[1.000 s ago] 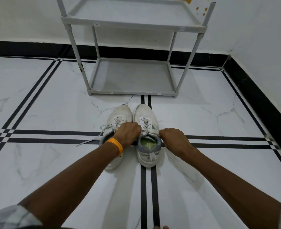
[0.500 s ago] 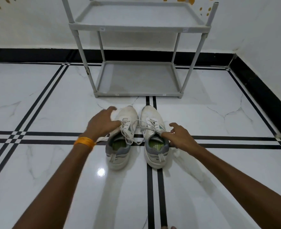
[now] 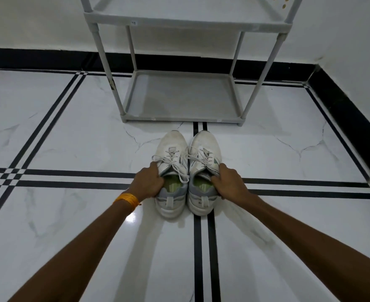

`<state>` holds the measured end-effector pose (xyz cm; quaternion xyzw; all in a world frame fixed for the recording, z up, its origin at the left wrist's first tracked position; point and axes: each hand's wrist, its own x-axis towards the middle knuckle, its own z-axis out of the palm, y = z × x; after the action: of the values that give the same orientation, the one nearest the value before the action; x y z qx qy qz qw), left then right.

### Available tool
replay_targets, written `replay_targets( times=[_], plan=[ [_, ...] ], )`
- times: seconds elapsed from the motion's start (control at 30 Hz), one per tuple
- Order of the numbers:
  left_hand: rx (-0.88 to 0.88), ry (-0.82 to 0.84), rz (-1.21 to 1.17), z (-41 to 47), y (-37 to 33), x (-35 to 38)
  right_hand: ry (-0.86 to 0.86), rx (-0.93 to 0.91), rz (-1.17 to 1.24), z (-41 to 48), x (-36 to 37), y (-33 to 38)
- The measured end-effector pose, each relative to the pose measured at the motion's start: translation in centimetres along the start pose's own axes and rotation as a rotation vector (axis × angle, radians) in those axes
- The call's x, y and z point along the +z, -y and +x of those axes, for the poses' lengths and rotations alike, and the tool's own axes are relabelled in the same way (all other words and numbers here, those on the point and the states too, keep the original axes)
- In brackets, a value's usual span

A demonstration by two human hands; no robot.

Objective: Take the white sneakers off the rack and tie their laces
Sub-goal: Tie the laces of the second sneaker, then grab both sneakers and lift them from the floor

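Two white sneakers stand side by side on the floor, toes pointing at the rack. The left sneaker [image 3: 171, 149] has its laces in a bow, and my left hand [image 3: 147, 183] grips its outer collar, fingers curled into the opening. The right sneaker [image 3: 205, 147] also shows tied laces; my right hand [image 3: 228, 182] grips its outer collar. Both have green insoles and grey heels. An orange band sits on my left wrist.
A grey two-shelf rack [image 3: 179, 118] stands just beyond the sneakers against the white wall, both shelves bare. The floor is white marble tile with black stripes. A black skirting [image 3: 343, 110] runs along the wall at right.
My hands let go of the laces, opened, then closed on the outer sides of the two sneakers. The laces now lie in bows on both shoes.
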<state>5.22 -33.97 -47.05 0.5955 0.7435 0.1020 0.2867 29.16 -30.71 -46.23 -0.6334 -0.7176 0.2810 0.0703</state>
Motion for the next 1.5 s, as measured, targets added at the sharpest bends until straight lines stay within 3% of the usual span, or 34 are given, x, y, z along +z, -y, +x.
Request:
replay_targets(
  times=[0.13, 0.3, 0.53, 0.87, 1.13, 1.5],
  plan=[
    [0.138, -0.136, -0.043, 1.0, -1.0, -0.6, -0.077, -0.069, 0.047, -0.1, -0.1, -0.9],
    [0.177, -0.160, -0.090, 0.5, -3.7, -3.6, -0.100, -0.071, 0.116, -1.0, -3.8, 0.2],
    [0.127, -0.190, -0.167, -3.9, -10.1, -11.3, -0.094, -0.121, 0.089, -3.3, -14.6, 5.0],
    [0.078, -0.157, -0.190, -7.9, -21.7, -30.3, -0.014, -0.059, 0.097, -5.8, -33.6, 16.0],
    [0.045, -0.133, -0.187, -0.2, -27.9, -41.5, 0.004, -0.048, 0.110, 2.9, -44.1, 22.0],
    [0.035, -0.074, -0.205, 18.1, -25.3, -42.0, 0.067, 0.039, 0.054, 21.5, -42.9, 23.5]
  ],
)
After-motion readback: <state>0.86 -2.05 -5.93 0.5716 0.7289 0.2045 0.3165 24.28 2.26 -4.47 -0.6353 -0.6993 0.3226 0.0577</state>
